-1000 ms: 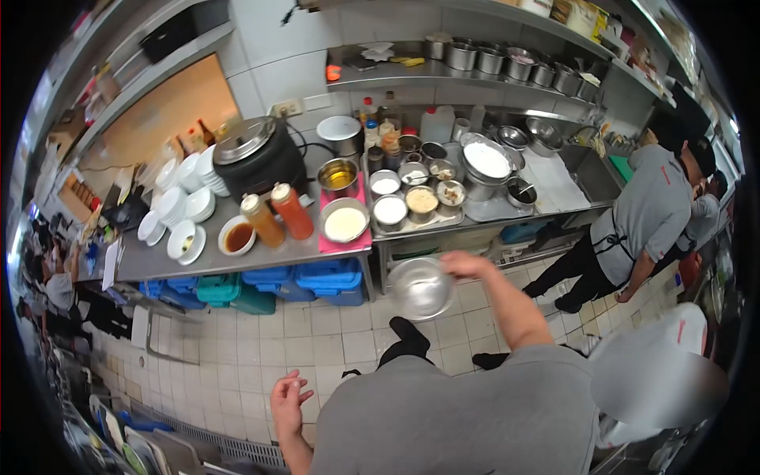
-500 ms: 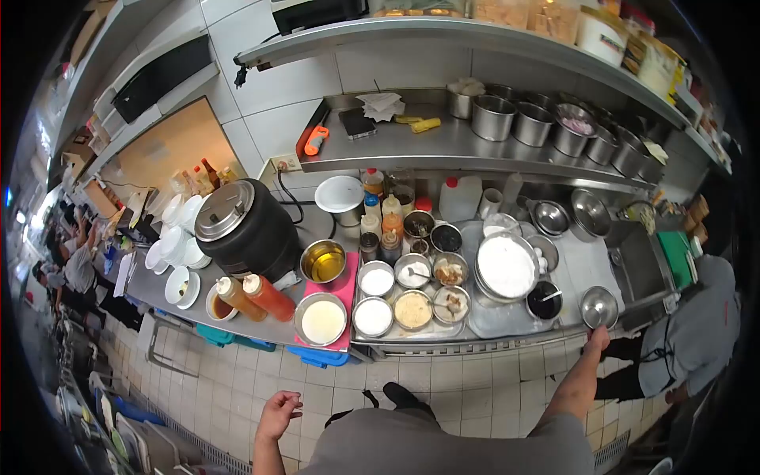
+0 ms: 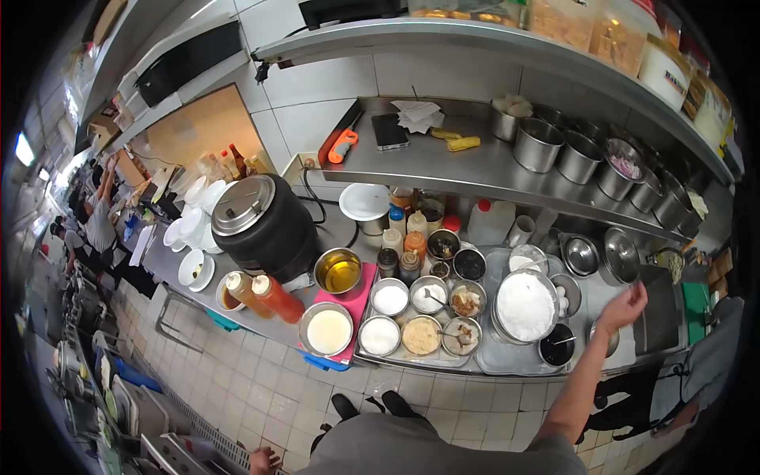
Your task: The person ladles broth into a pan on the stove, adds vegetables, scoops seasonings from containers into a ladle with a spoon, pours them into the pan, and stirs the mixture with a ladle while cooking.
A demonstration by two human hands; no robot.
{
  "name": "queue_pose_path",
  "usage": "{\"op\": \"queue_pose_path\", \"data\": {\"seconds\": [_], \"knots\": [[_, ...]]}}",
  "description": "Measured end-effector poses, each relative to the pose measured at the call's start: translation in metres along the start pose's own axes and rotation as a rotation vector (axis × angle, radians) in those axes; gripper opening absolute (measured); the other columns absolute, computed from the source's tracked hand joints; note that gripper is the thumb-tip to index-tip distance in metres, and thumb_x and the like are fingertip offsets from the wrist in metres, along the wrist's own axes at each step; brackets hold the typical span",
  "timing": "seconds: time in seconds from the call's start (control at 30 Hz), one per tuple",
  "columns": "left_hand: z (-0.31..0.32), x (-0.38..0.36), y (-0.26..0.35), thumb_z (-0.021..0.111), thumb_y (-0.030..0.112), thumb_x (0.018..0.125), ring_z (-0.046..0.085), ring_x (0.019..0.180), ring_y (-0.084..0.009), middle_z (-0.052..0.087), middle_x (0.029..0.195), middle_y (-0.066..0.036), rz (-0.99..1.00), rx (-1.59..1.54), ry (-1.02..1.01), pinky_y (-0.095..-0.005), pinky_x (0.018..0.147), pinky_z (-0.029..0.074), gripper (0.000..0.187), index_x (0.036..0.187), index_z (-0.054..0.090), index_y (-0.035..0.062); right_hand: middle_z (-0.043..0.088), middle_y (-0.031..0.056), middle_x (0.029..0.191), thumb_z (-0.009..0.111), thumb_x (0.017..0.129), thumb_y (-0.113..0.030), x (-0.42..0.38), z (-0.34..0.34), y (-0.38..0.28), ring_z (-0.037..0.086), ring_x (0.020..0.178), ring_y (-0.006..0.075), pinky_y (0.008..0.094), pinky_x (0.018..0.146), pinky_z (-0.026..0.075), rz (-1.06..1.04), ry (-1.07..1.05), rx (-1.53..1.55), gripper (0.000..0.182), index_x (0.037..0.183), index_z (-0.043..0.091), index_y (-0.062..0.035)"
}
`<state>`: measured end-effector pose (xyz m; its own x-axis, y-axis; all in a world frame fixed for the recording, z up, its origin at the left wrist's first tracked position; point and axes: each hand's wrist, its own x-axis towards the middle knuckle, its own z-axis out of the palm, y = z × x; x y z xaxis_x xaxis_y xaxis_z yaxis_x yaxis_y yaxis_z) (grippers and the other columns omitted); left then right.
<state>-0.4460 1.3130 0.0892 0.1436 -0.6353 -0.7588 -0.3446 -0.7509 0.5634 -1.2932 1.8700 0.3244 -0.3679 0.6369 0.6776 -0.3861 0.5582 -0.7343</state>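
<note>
My right hand [image 3: 625,307] reaches over the counter's right end, fingers stretched out and holding nothing. It hovers past a small steel bowl [image 3: 608,342], which my forearm partly hides. Just beyond the fingers stand stacked steel bowls [image 3: 621,255] beside the sink [image 3: 661,317]. To its left are a bowl of dark sauce [image 3: 556,345] with a spoon, a small bowl of eggs [image 3: 564,294] and a large bowl of white powder [image 3: 526,305]. Low at the bottom edge, my left hand [image 3: 265,461] hangs beside my body with loosely bent fingers and nothing visible in it.
Several bowls of powders and crumbs [image 3: 421,336] fill the counter's middle. A bowl of yellow oil [image 3: 339,271], squeeze bottles [image 3: 277,298] and a black soup kettle [image 3: 273,229] stand left. Steel pots [image 3: 538,146] line the shelf above. A person in grey [image 3: 687,380] stands at right.
My right hand has left the small steel bowl's rim and moved up and forward past it. My left hand has dropped to the frame's bottom edge. The view has swung left.
</note>
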Motion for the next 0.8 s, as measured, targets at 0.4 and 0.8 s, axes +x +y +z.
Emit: {"op": "queue_pose_path", "data": {"seconds": [0.4, 0.8], "knots": [[0.009, 0.040, -0.042, 0.056, 0.020, 0.098, 0.055, 0.071, -0.0211, 0.065, 0.083, -0.006, 0.348, 0.734, -0.457, -0.0421, 0.064, 0.047, 0.022, 0.088, 0.066, 0.0031, 0.068, 0.0129, 0.100, 0.073, 0.088, -0.014, -0.116, 0.239, -0.369, 0.068, 0.085, 0.0244, 0.0358, 0.078, 0.055, -0.459, -0.880, 0.400, 0.024, 0.108, 0.067, -0.0029], [-0.031, 0.042, -0.005, 0.058, 0.031, 0.101, 0.060, 0.093, -0.0165, 0.062, 0.113, -0.023, 0.176, 0.393, -0.174, -0.0357, 0.076, 0.057, 0.033, 0.115, 0.069, 0.0038, 0.072, 0.0170, 0.105, 0.068, 0.089, -0.018, -0.159, 0.391, -0.408, 0.067, 0.104, 0.0376, 0.0497, 0.088, 0.054, -0.489, -0.976, 0.053, 0.056, 0.141, 0.046, -0.0136]]}}
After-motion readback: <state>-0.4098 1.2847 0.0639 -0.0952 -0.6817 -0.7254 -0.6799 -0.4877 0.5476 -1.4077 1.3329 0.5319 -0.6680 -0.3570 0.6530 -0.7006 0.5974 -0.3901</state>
